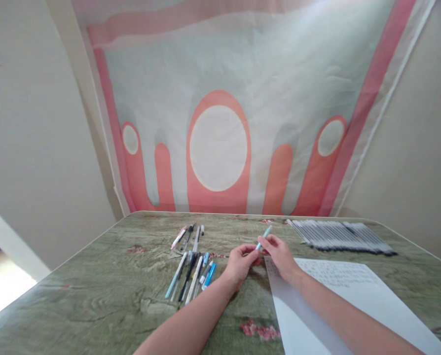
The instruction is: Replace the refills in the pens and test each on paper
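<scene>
A light blue pen is held tilted between both hands, above the table just beyond the paper's left corner. My left hand pinches its lower end. Higher up the barrel, the fingers of my right hand are closed on the same pen. Under my right wrist lies a white sheet of paper with rows of handwriting near its top. To the left of my hands, several pens and loose caps lie in a cluster. Whether the pen is in one piece is hidden by my fingers.
Farther back on the left is a smaller group of pens and pen parts. A long row of slim refills with dark ends lies at the back right. The wood-patterned table meets a pink and grey wall hanging behind.
</scene>
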Motion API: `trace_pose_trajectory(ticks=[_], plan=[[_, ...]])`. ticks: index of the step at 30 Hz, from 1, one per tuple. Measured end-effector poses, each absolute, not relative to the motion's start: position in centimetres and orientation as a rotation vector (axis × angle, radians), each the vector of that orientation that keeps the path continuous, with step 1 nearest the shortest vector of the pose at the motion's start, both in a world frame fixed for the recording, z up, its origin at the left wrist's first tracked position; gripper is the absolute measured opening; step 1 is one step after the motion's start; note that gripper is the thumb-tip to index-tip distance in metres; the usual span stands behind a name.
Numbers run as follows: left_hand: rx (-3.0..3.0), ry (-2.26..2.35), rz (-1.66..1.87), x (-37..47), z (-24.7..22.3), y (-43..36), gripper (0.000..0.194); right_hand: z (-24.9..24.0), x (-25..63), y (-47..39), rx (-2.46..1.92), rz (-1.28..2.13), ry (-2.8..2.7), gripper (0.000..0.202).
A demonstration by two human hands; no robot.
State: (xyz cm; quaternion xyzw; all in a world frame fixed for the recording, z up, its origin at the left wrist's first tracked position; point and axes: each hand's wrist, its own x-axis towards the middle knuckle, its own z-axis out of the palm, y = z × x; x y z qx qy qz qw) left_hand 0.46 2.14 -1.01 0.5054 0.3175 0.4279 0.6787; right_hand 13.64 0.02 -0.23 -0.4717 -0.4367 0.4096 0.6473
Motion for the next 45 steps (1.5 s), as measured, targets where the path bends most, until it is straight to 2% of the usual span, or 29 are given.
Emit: trace_pose_trajectory(ticks=[6, 13, 18, 24, 30, 36, 41, 45], plan=[[1.106, 0.721, 0.939, 0.5, -1.07, 2.25, 0.039, -0.17, 13.56, 0.14, -0.941, 1.073, -0.944, 0.037], [1.13, 0.733, 0.946, 0.54, -1.16, 2.25, 0.037, -0.24, 14.08, 0.39, -1.084, 0.874, -0.977, 0.027], [1.152, 0.71, 0.936, 0.49, -1.15, 2.22, 0.037, -0.32, 13.85, 0.32, -0.99, 1.015, -0.967, 0.038], [1.137, 0.725, 0.938, 0.51, -1.27, 2.29, 0.036, -0.52, 13.9, 0.26, -1.084, 0.869, -0.987, 0.029], [1.135, 0.726, 0.934, 0.49, -1.08, 2.29, 0.039, -0.39, 13.8, 0.2, -1.014, 0.991, -0.971, 0.037], [1.131, 0.716, 0.942, 0.49, -1.22, 2.26, 0.036, -0.42, 13.97, 0.31, -1.083, 0.854, -0.984, 0.025], [1.13, 0.721, 0.923, 0.55, -1.12, 2.37, 0.038, -0.7, 13.84, 0.35, -1.018, 0.986, -0.96, 0.036], [1.104, 0.739, 0.925, 0.65, -1.12, 2.43, 0.037, -0.62, 13.99, 0.45, -1.063, 0.899, -1.006, 0.03]])
